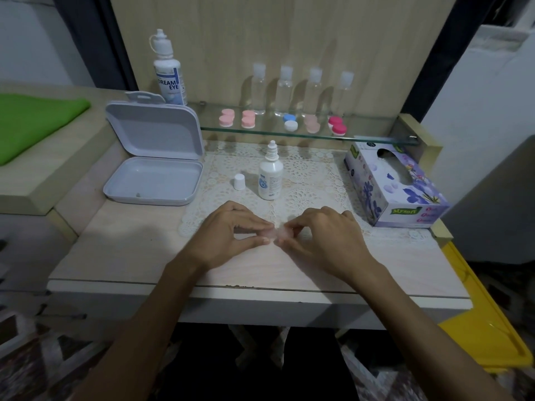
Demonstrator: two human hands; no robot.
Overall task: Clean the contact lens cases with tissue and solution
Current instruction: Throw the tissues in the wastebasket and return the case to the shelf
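A small pale case (277,235) is pinched between the left hand (228,233) and right hand (324,235), just before the uncapped bottle (270,178)

Purple floral tissue box (396,183), white lace mat (307,180), green cloth (31,123)

dim overhead light | soft shadows behind clear bottles (285,88) | blurred, warped edges | slight overall softness

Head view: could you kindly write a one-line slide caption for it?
Both hands, left hand and right hand, pinch a small translucent pinkish object before an uncapped white solution bottle.
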